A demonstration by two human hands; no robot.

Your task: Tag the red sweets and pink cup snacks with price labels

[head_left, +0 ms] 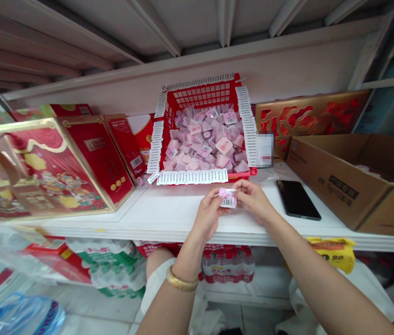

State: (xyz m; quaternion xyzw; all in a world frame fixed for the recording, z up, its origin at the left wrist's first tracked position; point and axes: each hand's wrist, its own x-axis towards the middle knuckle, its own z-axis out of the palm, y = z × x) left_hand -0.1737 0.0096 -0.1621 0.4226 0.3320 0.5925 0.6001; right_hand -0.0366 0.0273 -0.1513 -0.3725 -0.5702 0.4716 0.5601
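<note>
Just in front of the basket, my left hand (208, 211) grips a small pink jelly cup (227, 199) between thumb and fingers, its printed lid and barcode facing me. My right hand (253, 201) is pinched at the cup's upper right edge, where a white strip shows on the lid. Whether a sticker is between those fingertips is too small to tell. Behind both hands stands a red plastic basket (204, 97) filled with similar pink cups (206, 135). Strips of white barcode stickers (193, 177) line the basket's rim on all sides.
A black phone (298, 199) lies on the white shelf (162, 209), beside an open cardboard box (354, 190) at right. Red gift boxes (90, 160) stand at left. Packs of bottles (228, 265) sit below. The upper shelf's underside (197, 23) hangs overhead.
</note>
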